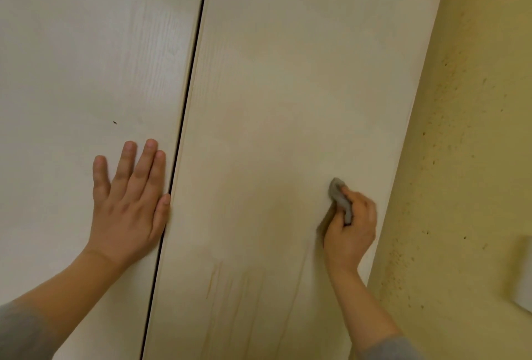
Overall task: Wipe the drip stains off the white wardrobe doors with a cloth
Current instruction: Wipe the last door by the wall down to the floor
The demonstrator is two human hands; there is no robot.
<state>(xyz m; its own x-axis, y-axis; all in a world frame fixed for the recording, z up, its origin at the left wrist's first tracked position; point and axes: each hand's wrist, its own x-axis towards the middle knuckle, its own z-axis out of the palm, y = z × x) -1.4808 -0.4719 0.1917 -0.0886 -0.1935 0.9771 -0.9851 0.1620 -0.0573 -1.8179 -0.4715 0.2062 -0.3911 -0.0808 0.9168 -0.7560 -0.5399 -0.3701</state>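
Note:
Two white wardrobe doors fill the view, split by a dark vertical gap. My left hand (pixel 129 201) lies flat with fingers spread on the left door (pixel 86 57), its thumb at the gap. My right hand (pixel 349 230) presses a small grey cloth (pixel 341 197) against the right door (pixel 288 86), near that door's right edge. Faint brownish drip stains (pixel 214 279) run down the right door below and to the left of the cloth. A tiny dark speck (pixel 115 122) marks the left door above my left hand.
A yellow wall (pixel 475 129) speckled with brown spots borders the right door. A blurred pale object (pixel 522 273) sticks out at the right edge of the view.

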